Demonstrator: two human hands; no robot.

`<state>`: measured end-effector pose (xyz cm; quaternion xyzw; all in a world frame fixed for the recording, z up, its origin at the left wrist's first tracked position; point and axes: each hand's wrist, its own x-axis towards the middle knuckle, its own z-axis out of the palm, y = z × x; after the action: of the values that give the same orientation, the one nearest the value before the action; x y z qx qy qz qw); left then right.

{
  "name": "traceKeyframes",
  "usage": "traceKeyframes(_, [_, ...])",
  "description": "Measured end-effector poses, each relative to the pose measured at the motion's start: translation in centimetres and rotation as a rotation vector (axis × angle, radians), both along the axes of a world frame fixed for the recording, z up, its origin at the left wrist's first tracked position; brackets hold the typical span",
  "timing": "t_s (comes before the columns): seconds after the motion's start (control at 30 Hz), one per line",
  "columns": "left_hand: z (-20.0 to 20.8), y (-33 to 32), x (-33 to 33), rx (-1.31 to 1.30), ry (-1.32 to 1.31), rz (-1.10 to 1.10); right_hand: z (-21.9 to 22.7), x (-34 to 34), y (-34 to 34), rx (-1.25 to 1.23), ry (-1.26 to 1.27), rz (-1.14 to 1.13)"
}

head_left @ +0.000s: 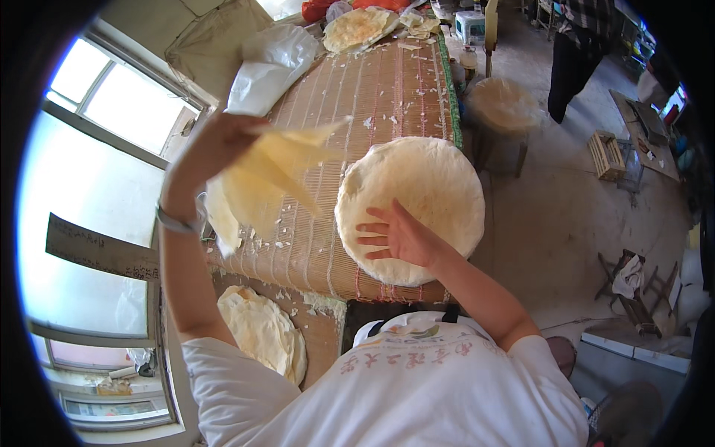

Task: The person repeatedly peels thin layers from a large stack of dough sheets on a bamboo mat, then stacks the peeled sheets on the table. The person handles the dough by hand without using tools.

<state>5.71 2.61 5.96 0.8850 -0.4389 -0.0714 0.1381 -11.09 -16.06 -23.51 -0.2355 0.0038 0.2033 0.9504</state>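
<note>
My left hand [227, 138] is raised at the left of the mat, its fingers closed on the edge of a thin, yellowish flatbread sheet [261, 179]. The sheet hangs in folds below the hand and is slightly smeared by motion. On the woven mat [313, 246] lies a large, round, pale stack of flatbreads [417, 175]. Above the near part of this stack is my right hand [398, 235], fingers spread and nothing in it. Whether its palm touches the top sheet I cannot tell.
Another flatbread pile [261, 331] lies lower left, beside the mat. A clear plastic bag [272, 67] and more flatbread [357, 28] are at the far end. Windows line the left. At the right stand a covered round stool [504, 106], a wooden crate [607, 155] and a person [581, 52].
</note>
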Motion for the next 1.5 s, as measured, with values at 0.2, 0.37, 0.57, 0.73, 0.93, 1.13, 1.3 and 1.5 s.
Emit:
traceKeyframes(0.2, [-9.9,1.9,-5.3,-0.035,0.295,-0.082,0.6,1.9,-0.2,0.416,0.358,-0.123])
traceKeyframes(0.37, [-8.4,3.7,-2.5,0.096,0.135,0.069,-4.1,11.3,1.8,0.14,0.524,-0.181])
traceKeyframes(0.57, [0.0,4.0,-5.4,-0.15,-0.147,0.043,10.5,14.3,-1.3,0.104,0.152,-0.329])
traceKeyframes(0.73, [-12.0,-0.8,-12.0,0.017,-0.322,-0.202,6.1,9.1,-11.3,-0.384,-0.032,-0.436])
traceKeyframes(0.93, [-31.4,-6.8,-15.4,-0.027,-0.081,-0.235,-7.1,-0.1,-16.9,-0.869,0.293,-0.477])
traceKeyframes(1.13, [-34.6,-8.9,-17.3,-0.241,-0.148,-0.148,-10.0,-9.5,-13.9,-0.95,0.395,-0.725])
traceKeyframes(1.3, [-33.6,-8.8,-16.0,-0.283,0.121,0.005,-7.1,-11.3,-11.2,-0.946,0.334,-0.647])
traceKeyframes(1.5, [-34.6,-9.4,-17.6,-0.296,0.147,0.071,-7.5,-10.9,-12.0,-0.785,0.33,-0.682])
